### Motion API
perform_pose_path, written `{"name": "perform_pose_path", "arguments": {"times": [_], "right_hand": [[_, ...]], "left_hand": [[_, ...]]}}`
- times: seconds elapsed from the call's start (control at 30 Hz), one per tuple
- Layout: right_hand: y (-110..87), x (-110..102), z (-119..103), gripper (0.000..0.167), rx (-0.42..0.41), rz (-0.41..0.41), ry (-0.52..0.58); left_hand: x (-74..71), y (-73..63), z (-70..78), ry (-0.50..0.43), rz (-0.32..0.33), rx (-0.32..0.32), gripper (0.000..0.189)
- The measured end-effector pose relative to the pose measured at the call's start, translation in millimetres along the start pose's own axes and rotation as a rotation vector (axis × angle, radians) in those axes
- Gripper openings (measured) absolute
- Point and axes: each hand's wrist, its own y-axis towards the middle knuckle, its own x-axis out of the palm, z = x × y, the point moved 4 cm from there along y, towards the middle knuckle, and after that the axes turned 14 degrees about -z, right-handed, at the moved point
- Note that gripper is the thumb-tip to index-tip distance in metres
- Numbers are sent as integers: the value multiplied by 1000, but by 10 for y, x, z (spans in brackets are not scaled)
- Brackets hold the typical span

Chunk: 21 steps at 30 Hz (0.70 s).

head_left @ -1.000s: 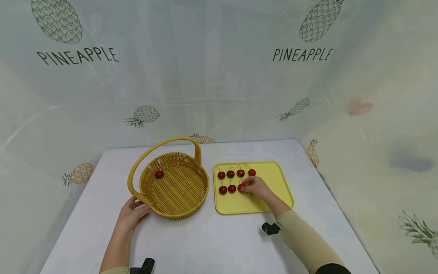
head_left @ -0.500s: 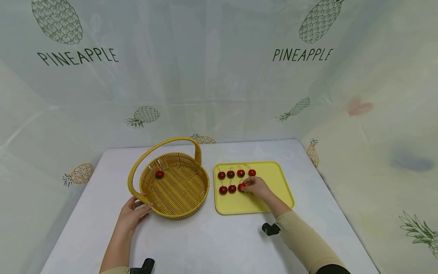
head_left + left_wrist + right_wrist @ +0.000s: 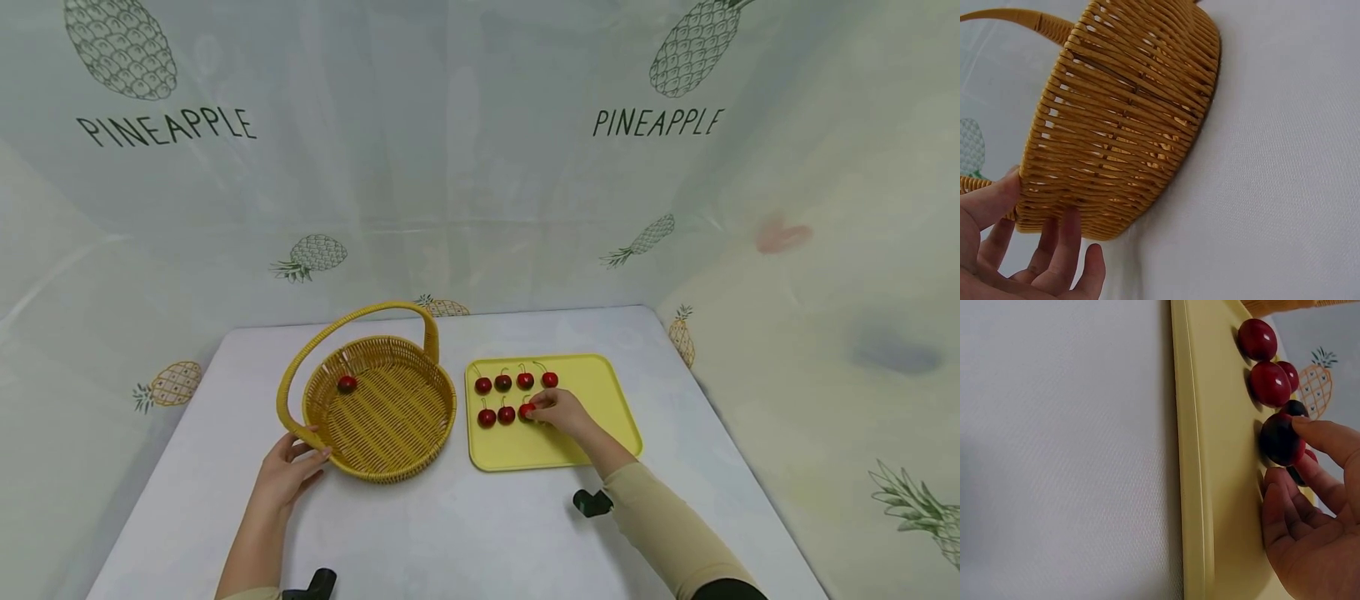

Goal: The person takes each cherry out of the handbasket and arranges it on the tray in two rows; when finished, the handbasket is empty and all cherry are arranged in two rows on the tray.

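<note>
A round yellow wicker basket [image 3: 393, 417] with an arched handle stands on the left of the table, one cherry [image 3: 347, 384] inside near its far left wall. My left hand [image 3: 285, 475] holds the basket's near-left rim by the handle base; in the left wrist view the thumb is at the rim and fingers touch the outer wall [image 3: 1110, 125]. On the yellow tray [image 3: 540, 454] lie several cherries in two rows. My right hand [image 3: 564, 412] pinches the rightmost cherry [image 3: 1282, 439] of the near row between thumb and fingers, partly covering it.
The white table [image 3: 450, 533] carries the basket and tray side by side, a narrow gap between them. Behind rises a cloth [image 3: 450, 167] printed with pineapples. Black wrist mounts [image 3: 592, 502] show near both forearms.
The head view has shifted very slightly. Both hands keep their places on the basket and the cherry.
</note>
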Motion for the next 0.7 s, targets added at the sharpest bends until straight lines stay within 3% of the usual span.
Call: {"name": "perform_pose_path", "arguments": {"times": [0.23, 0.4, 0.7], "right_hand": [[-4, -8, -2, 24, 7, -4, -14], [-21, -53, -50, 25, -49, -21, -10], [-79, -19, -491, 34, -112, -41, -54]], "left_hand": [[2, -8, -9, -7, 0, -5, 63], [4, -12, -30, -11, 3, -7, 64], [2, -13, -23, -16, 2, 10, 65]]}}
